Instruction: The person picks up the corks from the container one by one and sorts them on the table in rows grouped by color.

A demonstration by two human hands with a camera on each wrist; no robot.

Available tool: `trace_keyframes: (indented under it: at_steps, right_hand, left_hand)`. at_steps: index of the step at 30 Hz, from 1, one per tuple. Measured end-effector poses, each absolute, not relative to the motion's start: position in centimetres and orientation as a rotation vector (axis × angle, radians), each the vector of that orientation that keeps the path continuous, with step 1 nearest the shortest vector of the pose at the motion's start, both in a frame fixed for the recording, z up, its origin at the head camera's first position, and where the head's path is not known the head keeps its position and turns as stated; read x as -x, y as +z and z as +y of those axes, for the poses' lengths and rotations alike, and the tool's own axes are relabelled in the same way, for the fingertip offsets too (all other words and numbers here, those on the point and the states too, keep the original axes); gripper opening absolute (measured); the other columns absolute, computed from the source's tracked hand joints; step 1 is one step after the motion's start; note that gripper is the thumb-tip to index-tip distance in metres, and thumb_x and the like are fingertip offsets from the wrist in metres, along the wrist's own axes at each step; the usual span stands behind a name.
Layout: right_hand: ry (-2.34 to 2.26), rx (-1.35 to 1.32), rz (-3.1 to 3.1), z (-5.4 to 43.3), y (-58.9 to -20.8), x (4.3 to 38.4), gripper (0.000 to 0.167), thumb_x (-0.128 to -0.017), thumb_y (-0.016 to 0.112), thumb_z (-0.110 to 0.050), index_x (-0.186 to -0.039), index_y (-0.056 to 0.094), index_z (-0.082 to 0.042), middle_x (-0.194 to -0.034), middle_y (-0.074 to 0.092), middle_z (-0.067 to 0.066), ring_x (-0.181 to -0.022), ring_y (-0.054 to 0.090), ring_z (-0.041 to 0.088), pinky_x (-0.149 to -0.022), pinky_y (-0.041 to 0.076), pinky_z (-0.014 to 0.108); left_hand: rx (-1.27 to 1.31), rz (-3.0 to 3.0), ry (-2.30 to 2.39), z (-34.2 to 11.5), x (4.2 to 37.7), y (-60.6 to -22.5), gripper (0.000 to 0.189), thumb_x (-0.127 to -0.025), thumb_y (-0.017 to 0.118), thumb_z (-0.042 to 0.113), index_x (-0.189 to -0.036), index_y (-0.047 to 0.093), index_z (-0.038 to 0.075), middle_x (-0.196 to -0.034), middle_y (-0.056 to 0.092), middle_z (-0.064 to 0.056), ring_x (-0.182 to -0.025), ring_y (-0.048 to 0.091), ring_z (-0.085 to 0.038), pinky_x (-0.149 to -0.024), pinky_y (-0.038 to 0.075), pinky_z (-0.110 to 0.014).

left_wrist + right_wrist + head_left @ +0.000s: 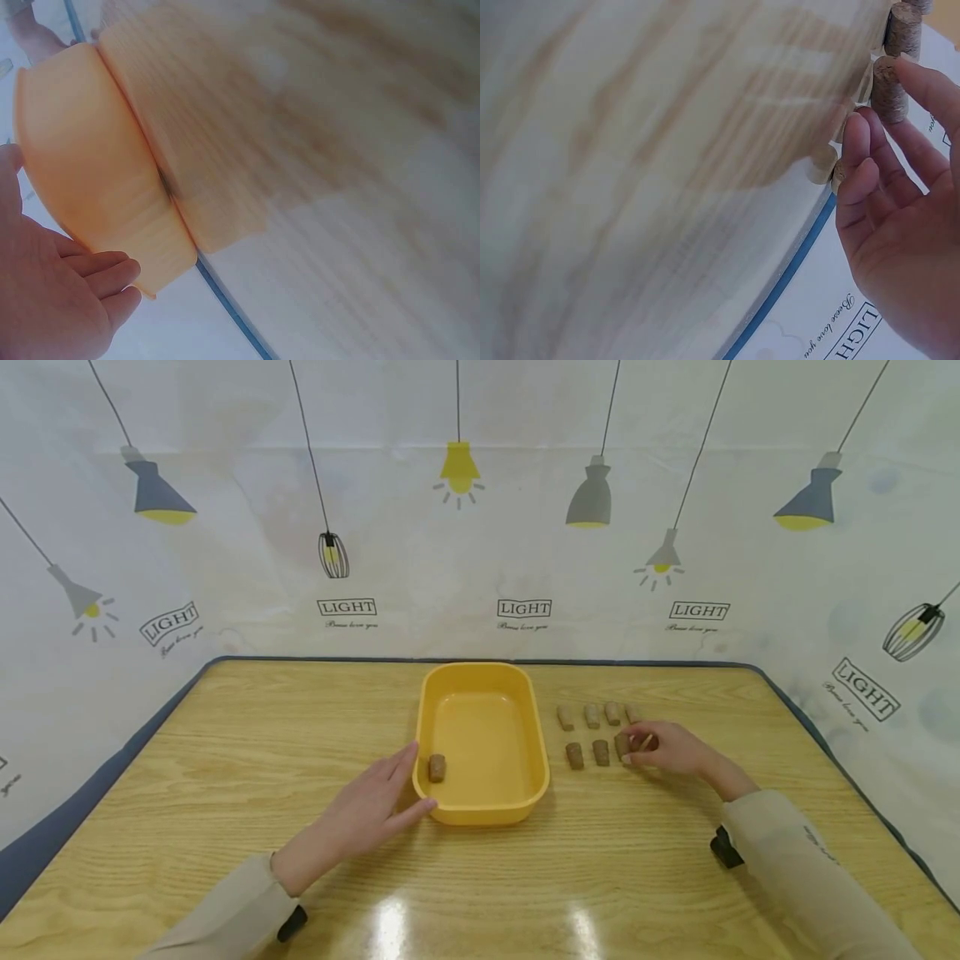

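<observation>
My right hand pinches a brown cork stopper between thumb and fingers, at the right end of the nearer row. In the right wrist view this cork stands upright, with the thumb at its top. To its left are two more corks of that row. A yellow plastic basin stands at the middle of the table with a single cork inside, near its left wall. My left hand rests on the basin's left rim, its fingers extended; the left wrist view shows them along the basin's outer wall.
Behind the nearer row stands a farther row of several paler corks, right of the basin. The wooden table has a dark blue edge against a white backdrop printed with lamps.
</observation>
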State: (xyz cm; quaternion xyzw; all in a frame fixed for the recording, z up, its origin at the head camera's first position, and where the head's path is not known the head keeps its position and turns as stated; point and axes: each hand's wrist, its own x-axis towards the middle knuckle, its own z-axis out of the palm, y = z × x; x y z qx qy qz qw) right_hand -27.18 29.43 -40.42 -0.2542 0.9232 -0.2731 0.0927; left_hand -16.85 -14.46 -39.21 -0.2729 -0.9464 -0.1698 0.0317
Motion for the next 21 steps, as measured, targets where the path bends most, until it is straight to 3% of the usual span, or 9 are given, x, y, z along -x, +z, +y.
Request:
trace_keyframes:
  at_steps: [7, 21]
  right_hand:
    - [-0.811, 0.730, 2.742, 29.51, -40.49, 27.26, 0.047, -0.081, 0.065, -0.020, -0.115, 0.051, 0.009, -0.087, 0.057, 0.005, -0.073, 0.053, 0.016, -0.062, 0.044, 0.031]
    - [-0.777, 0.736, 2.739, 29.47, -40.31, 27.37, 0.045, -0.081, 0.064, -0.020, -0.113, 0.052, 0.009, -0.087, 0.056, 0.006, -0.074, 0.054, 0.018, -0.063, 0.045, 0.032]
  left_hand:
    - [0.841, -2.922, -0.517, -14.39, 16.88, -39.18, 0.079, -0.089, 0.033, 0.055, -0.139, 0.013, -0.002, -0.140, 0.023, -0.018, -0.124, 0.027, -0.030, -0.099, 0.024, -0.040]
    - [0.846, -2.908, -0.510, -14.39, 16.82, -39.16, 0.078, -0.089, 0.037, 0.052, -0.139, 0.015, -0.003, -0.140, 0.024, -0.018, -0.124, 0.027, -0.030, -0.099, 0.024, -0.040]
